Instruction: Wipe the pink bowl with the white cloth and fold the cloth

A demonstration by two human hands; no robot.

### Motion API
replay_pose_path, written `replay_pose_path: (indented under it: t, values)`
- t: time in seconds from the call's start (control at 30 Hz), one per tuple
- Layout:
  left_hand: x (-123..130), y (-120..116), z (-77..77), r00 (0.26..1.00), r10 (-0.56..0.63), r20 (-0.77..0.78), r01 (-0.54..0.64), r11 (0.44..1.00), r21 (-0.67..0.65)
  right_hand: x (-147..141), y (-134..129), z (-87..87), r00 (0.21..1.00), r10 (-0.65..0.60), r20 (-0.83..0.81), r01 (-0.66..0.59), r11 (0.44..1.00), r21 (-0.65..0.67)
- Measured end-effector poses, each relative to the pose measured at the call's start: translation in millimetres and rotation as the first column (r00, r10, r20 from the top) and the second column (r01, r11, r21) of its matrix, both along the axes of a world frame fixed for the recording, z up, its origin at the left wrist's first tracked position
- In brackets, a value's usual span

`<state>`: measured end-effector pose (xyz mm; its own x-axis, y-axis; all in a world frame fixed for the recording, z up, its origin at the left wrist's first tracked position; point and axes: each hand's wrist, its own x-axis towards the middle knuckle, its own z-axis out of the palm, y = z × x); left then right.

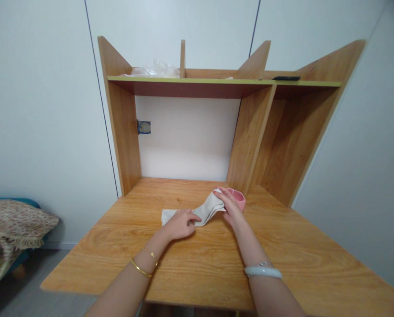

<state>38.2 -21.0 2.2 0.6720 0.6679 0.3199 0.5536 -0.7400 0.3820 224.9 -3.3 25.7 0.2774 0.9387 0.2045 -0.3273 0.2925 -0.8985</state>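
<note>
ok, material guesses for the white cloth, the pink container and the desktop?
White cloth: matte, likely fabric; it bends into soft, layered folds. Fiber can't be told.
Pink container: probably plastic, possibly glazed ceramic; smooth with a slight sheen, rigid-looking wall.
Desktop: wood or wood-look laminate, satin finish; wavy grain shows, but that doesn't settle which.

two hands (pixel 181 223) (pixel 230 206); one cloth (pixel 210 208); one pink container (pixel 239 200); one desk (pixel 197 268); one white bangle (pixel 263 271)
</note>
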Motion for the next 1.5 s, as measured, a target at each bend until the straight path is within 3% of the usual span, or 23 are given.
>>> replay_pose_path:
  t: [0.1, 0.17, 0.27, 0.37, 0.47, 0.63, 0.77, 0.93, 1.03, 1.17, 1.23, 1.33, 1.4, 1.5]
  values:
    - [7.6, -7.4, 1.9, 0.997, -0.055, -0.056, 0.059, 0.995, 0.074, 0.0, 1.5, 1.6, 0.996, -0.064, -0.056, 0.066, 0.997, 0.036]
    - [3.8, -6.3, 5.1, 0.998, -0.006, -0.055, 0.011, 0.995, 0.099, 0.7, 2.4, 1.3, 0.992, -0.107, -0.063, 0.111, 0.992, 0.062]
    - [-12.9, 4.8, 9.9, 0.979, 0.204, -0.002, -0.203, 0.975, 0.095, 2.2, 3.7, 0.3, 0.982, -0.187, -0.031, 0.190, 0.977, 0.100]
    - [-29.3, 17.9, 11.6, 0.886, 0.463, 0.027, -0.463, 0.886, 0.027, 3.6, 4.3, 0.1, 0.951, -0.305, 0.050, 0.294, 0.944, 0.151]
    - [-34.7, 23.9, 9.2, 0.815, 0.579, 0.026, -0.577, 0.815, -0.050, 4.5, 3.3, 1.5, 0.916, -0.391, 0.092, 0.371, 0.910, 0.184]
    - [-27.9, 27.3, -2.8, 0.847, 0.518, 0.119, -0.487, 0.847, -0.215, -3.8, -3.7, 4.9, 0.913, -0.395, 0.098, 0.371, 0.907, 0.201]
    - [-25.0, 35.8, -12.7, 0.882, 0.411, 0.232, -0.334, 0.891, -0.308, -27.3, -9.6, 2.3, 0.943, -0.237, 0.232, 0.181, 0.954, 0.240]
    - [-25.3, 40.6, -14.5, 0.837, 0.403, 0.370, -0.242, 0.879, -0.411, -59.8, -9.9, -14.2, 0.876, -0.082, 0.476, -0.036, 0.972, 0.232]
    - [-25.7, 38.8, -12.4, 0.818, 0.413, 0.401, -0.243, 0.879, -0.410, -69.6, -10.0, -23.7, 0.792, -0.027, 0.610, -0.118, 0.973, 0.196]
    - [-27.7, 39.3, -11.5, 0.758, 0.469, 0.452, -0.363, 0.881, -0.304, -72.1, -13.7, -27.9, 0.651, 0.057, 0.757, -0.225, 0.967, 0.121]
    - [-28.9, 41.7, -12.3, 0.738, 0.486, 0.468, -0.412, 0.874, -0.257, -70.5, -14.5, -27.6, 0.622, 0.093, 0.778, -0.261, 0.961, 0.093]
    - [-29.5, 44.5, -13.2, 0.732, 0.495, 0.468, -0.437, 0.868, -0.233, -64.0, -12.0, -25.9, 0.647, 0.066, 0.760, -0.220, 0.970, 0.102]
    - [-29.1, 43.9, -12.1, 0.735, 0.500, 0.459, -0.450, 0.865, -0.221, -56.3, -8.7, -24.0, 0.651, -0.036, 0.758, -0.100, 0.986, 0.133]
    - [-28.2, 39.3, -7.2, 0.748, 0.500, 0.437, -0.491, 0.859, -0.142, -42.0, -3.8, -21.0, 0.548, -0.207, 0.811, 0.136, 0.978, 0.158]
